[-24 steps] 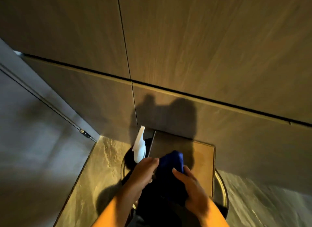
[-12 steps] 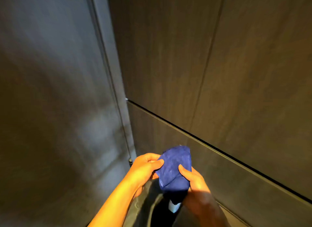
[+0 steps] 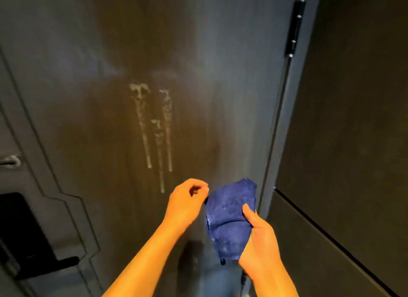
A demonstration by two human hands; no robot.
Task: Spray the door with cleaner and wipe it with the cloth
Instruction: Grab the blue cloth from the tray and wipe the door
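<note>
The dark grey door point(image 3: 110, 53) fills the view in front of me. Three white foamy streaks of cleaner point(image 3: 154, 128) run down its middle. A crumpled blue cloth point(image 3: 229, 217) is held in front of the door's right edge. My right hand point(image 3: 259, 241) grips the cloth from the lower right. My left hand point(image 3: 187, 199) is beside the cloth's upper left edge, fingers curled; whether it pinches the cloth is unclear. The spray bottle is out of view.
A black lock plate with a lever handle point(image 3: 28, 241) sits at the door's lower left. A black hinge point(image 3: 294, 28) is on the door's right edge at the top. Brown wall panels point(image 3: 353, 120) stand to the right.
The view has swung from the wall panels and spray bottle on the stool to the door. Both hands have risen with the cloth, and the left hand has drawn slightly away from it.
</note>
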